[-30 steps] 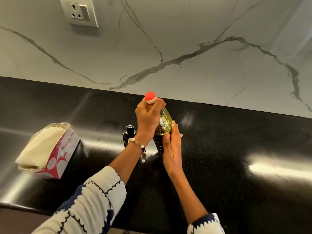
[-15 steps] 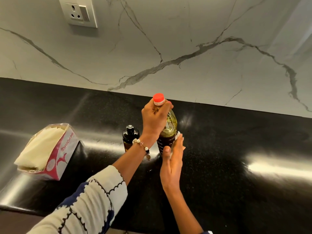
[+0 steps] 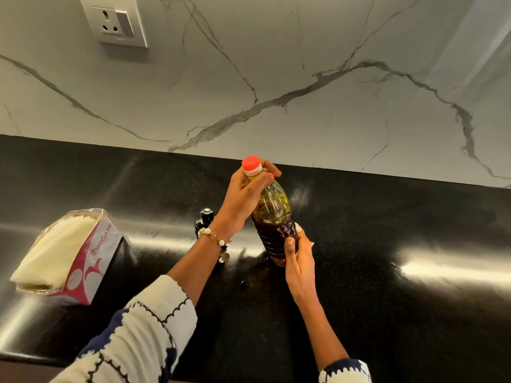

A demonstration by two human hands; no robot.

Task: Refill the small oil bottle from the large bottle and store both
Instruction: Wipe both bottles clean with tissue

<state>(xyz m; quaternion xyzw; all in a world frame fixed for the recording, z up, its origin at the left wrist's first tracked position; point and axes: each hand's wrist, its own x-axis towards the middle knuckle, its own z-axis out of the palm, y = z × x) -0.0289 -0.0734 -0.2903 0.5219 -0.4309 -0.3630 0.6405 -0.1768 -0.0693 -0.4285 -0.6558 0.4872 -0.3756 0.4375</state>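
Large oil bottle [image 3: 272, 217] centre stage, over the black countertop [image 3: 387, 217], tilted with its neck leaning left. Red cap [image 3: 251, 163] on, golden oil in the shoulder, darker through the ribbed lower body. Base near the counter; cannot tell whether touching or just clear of it. Gripped high by the left hand [image 3: 244, 197], fingers wrapped round the neck just below the cap, beaded bracelet [image 3: 217, 241] at the wrist. Clasped low by the right hand [image 3: 300, 261], thumb across the front of the ribbed part near the base. Small dark bottle [image 3: 204, 220] upright on the counter just left of it, partly hidden behind the left wrist, black top in place. Further left, a packet of paper napkins [image 3: 63, 255] lying open. Behind, veined marble wall [image 3: 304, 78] with a socket [image 3: 114, 22] at upper left.
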